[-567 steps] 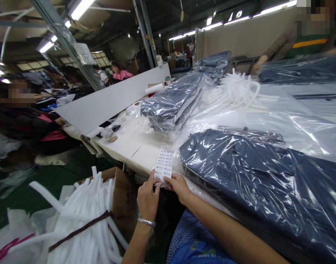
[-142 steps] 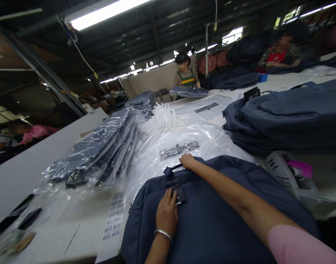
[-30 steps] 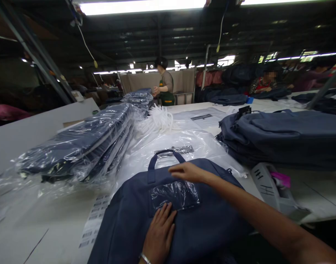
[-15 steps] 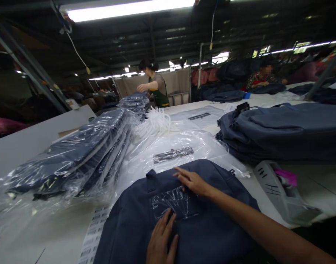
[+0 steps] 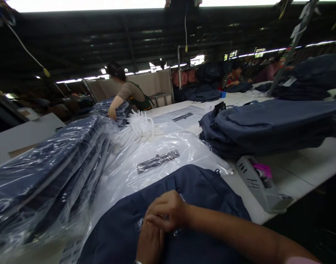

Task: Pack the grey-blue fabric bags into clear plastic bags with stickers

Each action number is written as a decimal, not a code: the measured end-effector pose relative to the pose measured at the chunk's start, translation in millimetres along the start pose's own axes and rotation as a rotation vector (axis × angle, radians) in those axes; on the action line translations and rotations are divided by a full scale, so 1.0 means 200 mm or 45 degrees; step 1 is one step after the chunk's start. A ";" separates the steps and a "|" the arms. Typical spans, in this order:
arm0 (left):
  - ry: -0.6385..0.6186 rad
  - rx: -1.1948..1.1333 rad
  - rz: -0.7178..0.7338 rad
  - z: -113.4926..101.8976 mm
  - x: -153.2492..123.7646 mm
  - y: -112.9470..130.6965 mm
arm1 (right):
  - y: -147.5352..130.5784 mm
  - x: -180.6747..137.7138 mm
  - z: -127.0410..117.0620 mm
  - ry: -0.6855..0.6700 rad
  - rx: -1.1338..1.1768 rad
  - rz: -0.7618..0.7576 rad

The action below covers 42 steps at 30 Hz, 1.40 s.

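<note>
A navy-blue bag lies in front of me, with a clear plastic patch on its upper face. My right hand rests above the patch with its fingers curled in, meeting my left hand. What the right fingers pinch, if anything, is hidden. My left hand lies low over the same patch, its fingertips covered by the right hand. Between them the two hands hide most of the patch. Just beyond the bag lie clear plastic bags with a dark printed strip.
Plastic-wrapped navy bags are stacked at left. White cords lie in a bunch behind the plastic bags. More navy bags pile up at right, near a grey plastic holder with pink material. A co-worker reaches over wrapped bags ahead.
My hands have come together over the clear patch; the right fingers, stretched out before, are now curled. The view has swung right. The co-worker now leans lower with an arm down.
</note>
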<state>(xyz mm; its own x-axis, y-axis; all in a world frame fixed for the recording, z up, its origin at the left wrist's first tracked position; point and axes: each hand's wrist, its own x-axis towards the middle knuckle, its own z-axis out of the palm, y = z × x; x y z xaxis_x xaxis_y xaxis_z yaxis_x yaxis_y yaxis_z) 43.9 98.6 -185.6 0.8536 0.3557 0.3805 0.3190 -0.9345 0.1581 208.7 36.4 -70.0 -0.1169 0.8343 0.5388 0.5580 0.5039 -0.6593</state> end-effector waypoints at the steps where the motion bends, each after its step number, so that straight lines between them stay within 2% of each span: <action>1: 0.008 -0.079 -0.059 0.00 -0.01 -0.01 | 0.02 0.07 0.04 0.072 0.139 0.084; 4: -0.071 -0.434 -0.348 -0.10 0.01 -0.06 | 0.16 0.19 0.21 0.273 0.569 0.452; 6: -0.103 -0.701 -0.610 -0.22 0.06 -0.15 | 0.28 0.19 0.33 0.416 0.670 0.679; 8: -0.071 -0.799 -0.847 -0.33 0.15 -0.26 | 0.35 0.15 0.41 0.461 0.705 0.791; 9: -0.055 -0.768 -0.907 -0.36 0.21 -0.32 | 0.37 0.12 0.44 0.435 0.712 0.803; 11: -0.067 -0.675 -0.878 -0.38 0.37 -0.43 | 0.37 0.09 0.46 0.316 0.695 0.779; 12: -0.138 -0.654 -0.809 -0.36 0.46 -0.48 | 0.36 0.08 0.46 0.251 0.649 0.745; 15: -0.412 -0.522 -0.507 -0.19 0.72 -0.60 | 0.30 0.08 0.45 0.133 0.444 0.623; 17: -0.549 -0.457 -0.393 -0.05 0.85 -0.66 | 0.29 0.08 0.44 0.103 0.395 0.602; 20: -0.683 -0.423 -0.316 0.10 0.95 -0.73 | 0.30 0.07 0.45 0.078 0.407 0.607; 24: -0.769 -0.386 -0.259 0.13 1.00 -0.80 | 0.33 0.07 0.47 0.057 0.368 0.568; 28: -0.677 -0.302 -0.307 0.08 1.03 -0.87 | 0.32 0.08 0.46 0.102 0.427 0.504; 32: -0.402 -0.201 -0.480 0.04 1.05 -0.95 | 0.29 0.10 0.40 0.252 0.526 0.366; 35: -0.238 -0.225 -0.578 0.01 1.06 -1.00 | 0.28 0.13 0.29 0.391 0.502 0.316; 39: -0.095 -0.297 -0.569 -0.04 1.09 -1.02 | 0.37 0.24 0.08 0.502 0.150 0.316; 42: -0.001 -0.328 -0.531 -0.08 1.16 -1.03 | 0.53 0.36 -0.03 0.391 -0.262 0.442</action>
<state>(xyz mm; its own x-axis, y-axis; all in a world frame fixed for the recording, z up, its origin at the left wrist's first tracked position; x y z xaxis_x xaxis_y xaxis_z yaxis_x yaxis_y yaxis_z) 169.5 374.4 -114.3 0.6752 0.6989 0.2358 0.5218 -0.6785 0.5171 265.4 148.7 -98.5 0.3342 0.8248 0.4561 0.6751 0.1282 -0.7265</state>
